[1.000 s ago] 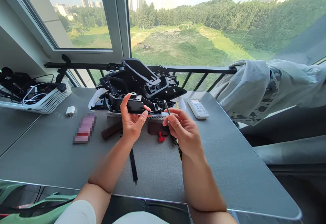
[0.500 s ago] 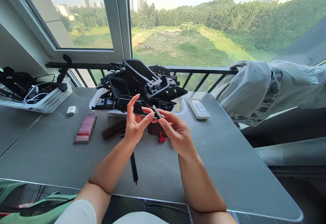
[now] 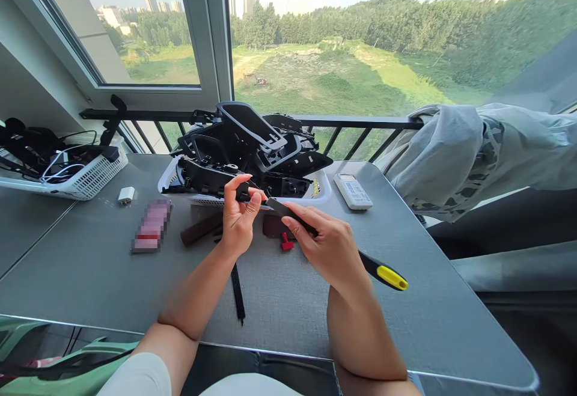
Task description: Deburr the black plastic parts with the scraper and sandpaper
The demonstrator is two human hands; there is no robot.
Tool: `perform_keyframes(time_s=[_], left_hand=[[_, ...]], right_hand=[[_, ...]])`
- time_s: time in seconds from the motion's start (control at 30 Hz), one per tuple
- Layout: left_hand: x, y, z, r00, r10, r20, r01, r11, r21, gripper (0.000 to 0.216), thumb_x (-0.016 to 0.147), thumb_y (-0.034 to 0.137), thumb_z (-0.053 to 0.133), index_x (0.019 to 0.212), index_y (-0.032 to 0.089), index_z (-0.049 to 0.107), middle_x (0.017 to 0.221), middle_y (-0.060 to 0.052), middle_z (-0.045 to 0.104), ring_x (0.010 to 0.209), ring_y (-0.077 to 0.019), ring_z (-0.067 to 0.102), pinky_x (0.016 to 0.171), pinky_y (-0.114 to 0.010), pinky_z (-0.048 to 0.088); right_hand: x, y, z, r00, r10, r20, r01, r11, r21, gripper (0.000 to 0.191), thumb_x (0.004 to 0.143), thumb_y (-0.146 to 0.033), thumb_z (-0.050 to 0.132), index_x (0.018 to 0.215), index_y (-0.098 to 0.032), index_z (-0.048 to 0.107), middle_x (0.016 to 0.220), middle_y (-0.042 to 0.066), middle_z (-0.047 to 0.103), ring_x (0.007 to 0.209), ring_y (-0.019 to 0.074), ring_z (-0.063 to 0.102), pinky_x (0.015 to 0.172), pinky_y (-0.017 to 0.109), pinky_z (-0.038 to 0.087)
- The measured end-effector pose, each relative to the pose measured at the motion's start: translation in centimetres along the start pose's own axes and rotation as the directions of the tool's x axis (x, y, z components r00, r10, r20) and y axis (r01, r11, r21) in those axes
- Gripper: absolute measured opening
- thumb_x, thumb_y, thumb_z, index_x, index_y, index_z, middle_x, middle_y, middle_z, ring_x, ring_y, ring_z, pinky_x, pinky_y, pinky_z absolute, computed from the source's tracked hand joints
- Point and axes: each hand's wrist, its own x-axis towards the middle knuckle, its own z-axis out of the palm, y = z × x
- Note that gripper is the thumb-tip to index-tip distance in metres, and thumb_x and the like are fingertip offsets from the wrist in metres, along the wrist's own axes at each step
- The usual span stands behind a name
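Risk first: your left hand pinches the small black part with only thumb and forefinger tips, closed on it in the air right in front of the white basket. The screwdriver tip sits right at that pinch. If it skids off, I'd judge it jabs your left fingertips. Push too hard and the part could pop loose, drop into the basket's heap of black plastic pieces and get lost among lookalikes.

Your right hand is wrapped shut round the screwdriver well forward, and the handle end sticks out behind it, away from the basket. That likely means little leverage, so it may wobble.

The part is small, dark and mostly hidden by your fingers, so its shape can't be told. The screwdriver is black with a yellow butt, slanting up toward the basket. A red clip lies on the table just in front of the basket, under both hands.
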Motion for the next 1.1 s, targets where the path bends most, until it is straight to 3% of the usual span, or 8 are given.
perform_keyframes(time_s=[0.1, 0.2, 0.43, 0.57, 0.63, 0.77, 0.93, 1.1], left_hand=[[0.0, 0.0, 0.0, 0.998, 0.061, 0.016, -0.062, 0.997, 0.050, 0.033, 0.086, 0.044, 0.065, 0.112, 0.026, 0.054, 0.077, 0.004, 0.063, 0.068, -0.0099, 0.061, 0.065, -0.022, 0.051], [0.1, 0.1, -0.1, 0.995, 0.096, 0.025, -0.098, 0.992, 0.078, 0.032, 0.087, 0.043, 0.065, 0.112, 0.026, 0.053, 0.078, 0.004, 0.063, 0.070, -0.0098, 0.062, 0.065, -0.022, 0.050], [0.1, 0.0, -0.2, 0.998, 0.042, 0.054, -0.043, 0.999, 0.024, 0.033, 0.086, 0.041, 0.066, 0.113, 0.026, 0.054, 0.076, 0.003, 0.064, 0.070, -0.0106, 0.063, 0.067, -0.023, 0.051], [0.2, 0.2, -0.3, 0.996, -0.024, 0.086, 0.032, 0.994, -0.104, 0.033, 0.085, 0.038, 0.069, 0.112, 0.027, 0.054, 0.074, 0.004, 0.066, 0.071, -0.0106, 0.064, 0.068, -0.023, 0.053], [0.4, 0.4, -0.4, 0.989, -0.090, 0.118, 0.112, 0.976, -0.188, 0.036, 0.082, 0.039, 0.071, 0.111, 0.027, 0.053, 0.073, 0.004, 0.066, 0.070, -0.0114, 0.064, 0.062, -0.022, 0.053], [0.8, 1.0, -0.4, 0.956, -0.221, 0.190, 0.272, 0.914, -0.302, 0.040, 0.077, 0.042, 0.075, 0.107, 0.026, 0.055, 0.072, 0.004, 0.064, 0.066, -0.0116, 0.063, 0.052, -0.020, 0.052], [0.7, 1.5, 0.0, 0.947, -0.254, 0.196, 0.309, 0.886, -0.346, 0.038, 0.067, 0.035, 0.082, 0.092, 0.023, 0.056, 0.071, 0.006, 0.057, 0.062, -0.0086, 0.058, 0.055, -0.020, 0.053], [0.2, 1.8, 0.4, 0.961, -0.230, 0.150, 0.269, 0.901, -0.341, 0.038, 0.062, 0.026, 0.084, 0.082, 0.021, 0.052, 0.071, 0.006, 0.054, 0.064, -0.0080, 0.054, 0.055, -0.019, 0.048]], right_hand=[[-0.1, 0.0, 0.2, 1.000, -0.030, -0.008, 0.029, 0.994, -0.106, 0.030, 0.094, -0.037, 0.056, 0.115, -0.027, 0.074, 0.086, 0.003, 0.076, 0.066, 0.0178, 0.067, 0.061, 0.028, 0.047], [0.0, 0.2, 0.4, 0.999, -0.036, -0.041, 0.032, 0.994, -0.105, 0.031, 0.095, -0.036, 0.053, 0.116, -0.025, 0.073, 0.087, 0.003, 0.076, 0.069, 0.0177, 0.068, 0.063, 0.027, 0.048], [0.0, 0.3, 0.3, 1.000, -0.006, -0.022, 0.004, 0.998, -0.066, 0.030, 0.093, -0.034, 0.056, 0.115, -0.025, 0.074, 0.088, 0.003, 0.076, 0.071, 0.0190, 0.069, 0.065, 0.028, 0.050], [0.4, 0.7, 0.3, 0.995, 0.072, -0.073, -0.060, 0.986, 0.155, 0.031, 0.090, -0.036, 0.058, 0.113, -0.022, 0.075, 0.097, 0.007, 0.077, 0.082, 0.0219, 0.070, 0.071, 0.031, 0.052], [0.7, 0.8, 0.2, 0.993, 0.115, 0.004, -0.108, 0.930, 0.352, 0.037, 0.087, -0.042, 0.061, 0.112, -0.019, 0.075, 0.084, 0.006, 0.076, 0.067, 0.0184, 0.065, 0.058, 0.028, 0.050], [1.0, 0.5, 0.4, 0.975, 0.120, 0.185, -0.212, 0.742, 0.636, 0.047, 0.084, -0.049, 0.064, 0.114, -0.015, 0.073, 0.070, 0.004, 0.070, 0.045, 0.0085, 0.042, 0.038, 0.022, 0.031], [1.0, -0.2, 1.1, 0.973, 0.083, 0.213, -0.215, 0.651, 0.728, 0.038, 0.084, -0.047, 0.066, 0.107, -0.018, 0.076, 0.071, 0.003, 0.070, 0.048, 0.0074, 0.040, 0.041, 0.021, 0.031], [0.9, -0.3, 1.3, 0.983, 0.049, 0.179, -0.161, 0.705, 0.691, 0.037, 0.084, -0.046, 0.066, 0.107, -0.020, 0.077, 0.075, 0.004, 0.072, 0.061, 0.0128, 0.057, 0.050, 0.023, 0.043]])
